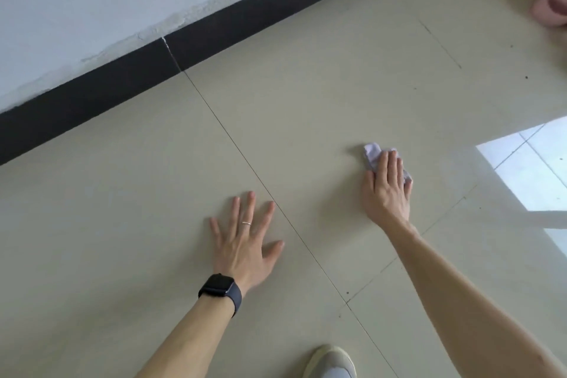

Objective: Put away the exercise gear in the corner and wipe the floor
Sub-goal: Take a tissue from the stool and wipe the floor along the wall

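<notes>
A crumpled pale lilac cloth (372, 154) lies on the beige tiled floor (306, 107). My right hand (387, 189) presses flat on the cloth with straight fingers, and the cloth shows past the fingertips and at the little-finger side. My left hand (244, 241) rests flat on the floor with fingers spread, a ring on one finger and a dark watch on the wrist. A pink rounded object (550, 9), partly cut off by the frame, sits at the far right.
A black skirting board (153, 70) runs along the white wall (92, 3) at the upper left. A bright patch of reflected light (534, 169) lies on the tiles at the right. My pale shoe (333, 362) shows at the bottom edge.
</notes>
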Tool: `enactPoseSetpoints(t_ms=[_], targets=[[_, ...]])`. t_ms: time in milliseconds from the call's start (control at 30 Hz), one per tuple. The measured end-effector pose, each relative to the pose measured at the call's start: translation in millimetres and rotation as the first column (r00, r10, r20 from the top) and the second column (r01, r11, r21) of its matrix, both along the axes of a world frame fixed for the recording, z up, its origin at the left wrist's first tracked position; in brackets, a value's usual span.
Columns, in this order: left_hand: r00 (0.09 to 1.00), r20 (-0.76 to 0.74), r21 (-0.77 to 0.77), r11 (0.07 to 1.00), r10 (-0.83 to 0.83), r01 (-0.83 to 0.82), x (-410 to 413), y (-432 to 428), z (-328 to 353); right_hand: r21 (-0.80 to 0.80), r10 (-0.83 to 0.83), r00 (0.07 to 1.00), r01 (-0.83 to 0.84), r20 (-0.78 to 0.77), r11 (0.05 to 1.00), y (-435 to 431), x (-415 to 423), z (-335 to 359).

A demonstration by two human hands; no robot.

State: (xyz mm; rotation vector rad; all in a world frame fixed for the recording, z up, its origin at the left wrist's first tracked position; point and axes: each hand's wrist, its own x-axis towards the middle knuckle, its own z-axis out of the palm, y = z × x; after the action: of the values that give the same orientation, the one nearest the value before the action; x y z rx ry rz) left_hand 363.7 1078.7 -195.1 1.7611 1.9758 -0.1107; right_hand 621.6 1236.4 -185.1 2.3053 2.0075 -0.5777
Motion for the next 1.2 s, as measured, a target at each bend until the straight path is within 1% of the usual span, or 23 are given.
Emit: enactPoseSetpoints(t_ms=[33,100,167,233,267,300,367,433,500,567,633,700,733,800,867,900,933,967,1000,1033,1067,1100,1200], targets=[[1.0,-0.002,-0.015,1.0,0.016,-0.016,3.2,-5.1,-2.0,0.003,-0.067,0.998,0.067,-0.015,0.998,-11.0,-6.2,-1.7],[0.999,0.009,-0.021,0.999,0.039,-0.039,1.9,-7.8,-3.5,0.028,0.016,1.0,-0.016,0.0,0.999,-58.0,-23.5,-5.2],[0.999,0.031,-0.084,0.996,0.044,-0.042,-1.9,-4.1,0.7,0.022,0.308,0.951,-0.307,-0.026,0.951,-117.7,-35.7,-1.7],[0.999,0.02,-0.144,0.989,0.034,-0.031,-2.8,-0.7,7.1,0.045,0.605,0.793,-0.604,-0.075,0.796,-156.1,-25.1,5.0],[0.999,0.023,-0.154,0.988,0.033,-0.029,-2.5,0.4,10.3,0.051,0.684,0.723,-0.682,-0.098,0.729,-156.3,-10.8,8.6],[0.999,0.03,-0.165,0.986,0.033,-0.027,-2.7,1.0,12.1,0.056,0.703,0.706,-0.701,-0.087,0.711,-147.8,6.3,9.7],[0.999,0.033,-0.188,0.982,0.02,-0.013,-4.5,2.0,14.5,0.031,0.553,0.833,-0.553,0.002,0.833,-119.6,41.3,6.3],[0.999,0.042,-0.173,0.985,0.002,0.006,-8.8,-0.2,16.0,-0.045,0.185,0.982,-0.183,0.043,0.982,-85.1,68.2,6.6],[0.998,0.06,-0.132,0.991,-0.012,0.019,-15.8,-7.5,17.2,-0.077,-0.061,0.997,0.065,0.053,0.995,-72.4,71.0,6.8],[0.998,0.047,-0.12,0.992,-0.03,0.035,-25.8,-20.1,16.8,-0.083,-0.102,0.994,0.106,0.051,0.991,-86.6,43.5,3.0],[0.999,0.012,-0.146,0.988,-0.04,0.041,-37.5,-36.0,17.7,-0.047,0.014,0.998,-0.011,0.054,0.999,-124.6,3.3,0.5],[0.999,-0.007,-0.182,0.982,-0.048,0.046,-47.6,-51.3,20.3,-0.023,0.266,0.964,-0.266,0.025,0.964,-176.2,-34.1,0.6],[0.999,-0.011,-0.197,0.979,-0.049,0.046,-54.0,-59.7,22.3,-0.038,0.426,0.904,-0.427,-0.022,0.904,-204.1,-50.8,1.2],[0.998,-0.011,-0.225,0.973,-0.055,0.051,-66.3,-73.7,26.1,-0.046,0.684,0.717,-0.694,-0.136,0.718,-251.0,-70.4,8.1],[0.997,-0.014,-0.256,0.964,-0.073,0.067,-78.5,-82.0,29.8,-0.034,0.805,0.57,-0.819,-0.166,0.573,-261.6,-65.6,13.2],[0.996,-0.011,-0.268,0.96,-0.084,0.078,-84.0,-84.2,32.1,-0.041,0.81,0.57,-0.821,-0.139,0.57,-252.4,-57.7,13.1],[0.995,-0.009,-0.272,0.958,-0.099,0.093,-89.0,-85.5,33.7,-0.054,0.768,0.633,-0.774,-0.096,0.631,-238.7,-48.4,12.2],[0.993,-0.014,-0.271,0.956,-0.118,0.11,-93.6,-86.2,35.1,-0.064,0.655,0.754,-0.657,-0.044,0.752,-220.9,-38.3,11.3],[0.99,-0.021,-0.27,0.954,-0.14,0.129,-98.3,-86.8,35.2,-0.074,0.46,0.888,-0.46,-0.008,0.885,-200.5,-27.0,12.7],[0.987,-0.024,-0.274,0.951,-0.158,0.146,-102.4,-86.8,34.4,-0.112,0.238,0.971,-0.235,0.008,0.965,-180.9,-16.1,15.8],[0.986,-0.017,-0.279,0.947,-0.168,0.156,-105.8,-87.0,32.6,-0.158,0.076,0.997,-0.073,0.012,0.985,-167.2,-8.6,19.0],[0.985,-0.007,-0.283,0.945,-0.171,0.162,-108.6,-87.3,30.2,-0.181,0.0,1.0,0.005,0.027,0.983,-162.2,-7.1,20.8],[0.982,0.011,-0.268,0.945,-0.19,0.186,-113.6,-87.3,23.6,-0.189,0.024,0.998,-0.013,0.055,0.982,-184.6,-31.2,18.0]])
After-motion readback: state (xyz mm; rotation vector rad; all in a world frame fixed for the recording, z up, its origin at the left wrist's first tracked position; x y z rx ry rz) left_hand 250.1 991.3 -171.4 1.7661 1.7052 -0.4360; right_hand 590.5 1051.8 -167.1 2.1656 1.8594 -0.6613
